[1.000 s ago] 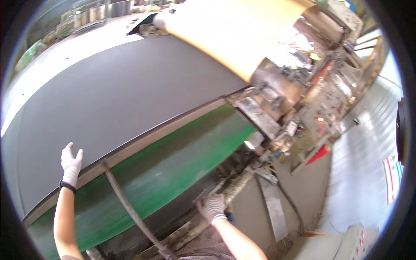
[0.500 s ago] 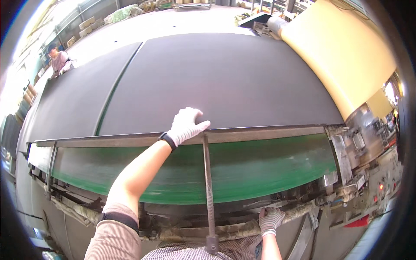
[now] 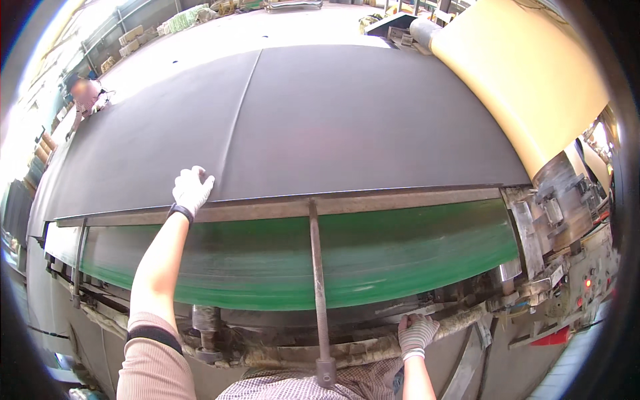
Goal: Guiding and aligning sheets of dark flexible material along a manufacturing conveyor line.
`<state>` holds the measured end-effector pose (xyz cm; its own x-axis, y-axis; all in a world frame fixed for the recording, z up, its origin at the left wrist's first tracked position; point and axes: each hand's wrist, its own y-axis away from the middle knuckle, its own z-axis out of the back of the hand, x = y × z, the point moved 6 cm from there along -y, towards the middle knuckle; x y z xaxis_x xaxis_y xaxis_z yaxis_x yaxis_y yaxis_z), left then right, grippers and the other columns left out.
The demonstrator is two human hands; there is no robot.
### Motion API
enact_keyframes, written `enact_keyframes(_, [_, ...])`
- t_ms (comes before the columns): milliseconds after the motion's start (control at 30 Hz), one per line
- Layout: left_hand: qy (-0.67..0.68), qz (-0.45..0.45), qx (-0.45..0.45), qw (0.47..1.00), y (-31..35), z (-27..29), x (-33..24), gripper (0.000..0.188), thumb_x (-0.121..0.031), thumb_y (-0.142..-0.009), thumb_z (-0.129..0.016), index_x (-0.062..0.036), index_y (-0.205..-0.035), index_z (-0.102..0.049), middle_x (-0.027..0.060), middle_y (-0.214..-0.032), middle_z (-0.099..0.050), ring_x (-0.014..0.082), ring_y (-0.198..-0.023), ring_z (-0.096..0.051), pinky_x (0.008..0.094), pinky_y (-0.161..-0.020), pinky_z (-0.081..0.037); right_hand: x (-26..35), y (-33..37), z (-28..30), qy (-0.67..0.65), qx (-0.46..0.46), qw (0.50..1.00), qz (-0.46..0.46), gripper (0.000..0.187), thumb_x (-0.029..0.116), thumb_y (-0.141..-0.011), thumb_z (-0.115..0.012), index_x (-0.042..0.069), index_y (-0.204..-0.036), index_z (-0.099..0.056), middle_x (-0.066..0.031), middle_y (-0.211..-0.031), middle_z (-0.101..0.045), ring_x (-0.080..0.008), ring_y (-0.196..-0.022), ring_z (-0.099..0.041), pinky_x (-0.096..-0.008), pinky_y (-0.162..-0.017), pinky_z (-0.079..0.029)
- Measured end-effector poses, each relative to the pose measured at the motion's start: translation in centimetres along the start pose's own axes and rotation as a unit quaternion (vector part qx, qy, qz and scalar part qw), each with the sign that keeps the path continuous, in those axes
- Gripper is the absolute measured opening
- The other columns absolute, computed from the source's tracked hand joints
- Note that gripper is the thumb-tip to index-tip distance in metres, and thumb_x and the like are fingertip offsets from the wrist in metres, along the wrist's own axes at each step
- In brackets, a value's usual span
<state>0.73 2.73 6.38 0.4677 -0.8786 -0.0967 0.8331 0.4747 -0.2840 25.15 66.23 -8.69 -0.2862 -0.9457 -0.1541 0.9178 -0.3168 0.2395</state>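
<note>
My left hand (image 3: 192, 189), in a white glove with a dark band at the wrist, rests at the near edge of a wide dark grey sheet (image 3: 147, 133). Its thumb stands apart from the bent fingers, and nothing shows between them. Just right of it, a seam (image 3: 239, 120) runs away from me where this sheet meets a second dark sheet (image 3: 360, 120). Low on the right, my right hand (image 3: 418, 335), in a striped glove, is closed over a cloth-wrapped rail (image 3: 460, 325); its fingertips are partly hidden.
Below the sheets runs a green belt (image 3: 400, 247), crossed by an upright threaded rod (image 3: 316, 267). A large tan sheet (image 3: 520, 80) curves up at the right, above machine parts and a panel with a red light (image 3: 588, 283). Another person (image 3: 87, 97) stands at the far left.
My left hand has moved left along the edge. The seam has shifted right, and the green gap that showed between the sheets has closed. My right hand stays on the rail.
</note>
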Motion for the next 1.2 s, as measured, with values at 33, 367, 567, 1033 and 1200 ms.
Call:
enact_keyframes(33, [0.015, -0.051, 0.028, 0.998, 0.0, -0.1, -0.8, 0.041, -0.046, -0.087, -0.068, -0.0160, -0.115, -0.063, 0.0138, -0.112, -0.062, 0.0356, -0.109, -0.059, 0.0480, -0.093, -0.050, 0.1, 0.0, 0.0, 0.001, 0.000, 1.000, -0.001, 0.037, 0.043, -0.093, -0.050, 0.017, -0.095, -0.076, -0.0066, -0.104, -0.074, -0.0267, -0.109, -0.064, -0.0476, -0.094, -0.041])
enact_keyframes(367, [0.046, -0.205, 0.097, 0.973, 3.5, 0.2, -14.5, 0.043, -0.048, -0.087, -0.070, -0.0150, -0.113, -0.066, 0.0127, -0.112, -0.065, 0.0334, -0.109, -0.060, 0.0480, -0.093, -0.051, 0.3, 0.0, 0.2, 0.005, 0.023, 1.000, -0.009, 0.040, 0.044, -0.094, -0.047, 0.017, -0.099, -0.077, -0.0071, -0.108, -0.073, -0.0285, -0.110, -0.064, -0.0476, -0.094, -0.042])
enact_keyframes(567, [0.200, -0.180, -0.073, 0.960, 3.3, -0.4, -11.1, 0.049, -0.044, -0.081, -0.074, -0.0189, -0.123, -0.064, 0.0130, -0.121, -0.062, 0.0354, -0.116, -0.058, 0.0481, -0.100, -0.048, 0.5, 0.3, 0.9, 0.003, 0.015, 1.000, 0.001, 0.041, 0.047, -0.093, -0.050, 0.016, -0.098, -0.077, -0.0080, -0.102, -0.074, -0.0288, -0.106, -0.065, -0.0477, -0.092, -0.043])
enact_keyframes(1033, [0.063, -0.190, 0.031, 0.979, 0.9, -1.1, -5.3, 0.031, -0.039, -0.085, -0.074, -0.0145, -0.100, -0.064, 0.0105, -0.098, -0.063, 0.0330, -0.093, -0.061, 0.0467, -0.081, -0.052, 0.0, 0.6, 0.7, -0.033, -0.079, 0.996, 0.013, 0.039, 0.048, -0.090, -0.056, 0.017, -0.093, -0.078, -0.0097, -0.091, -0.075, -0.0291, -0.097, -0.069, -0.0458, -0.091, -0.043])
enact_keyframes(1200, [0.088, -0.263, 0.013, 0.961, 4.1, -0.3, -14.0, 0.033, -0.041, -0.085, -0.074, -0.0104, -0.091, -0.062, 0.0126, -0.093, -0.062, 0.0342, -0.089, -0.059, 0.0477, -0.079, -0.051, 0.3, 0.4, 0.3, -0.015, -0.050, 0.999, 0.005, 0.040, 0.049, -0.092, -0.054, 0.017, -0.093, -0.078, -0.0097, -0.090, -0.074, -0.0294, -0.097, -0.068, -0.0461, -0.089, -0.043])
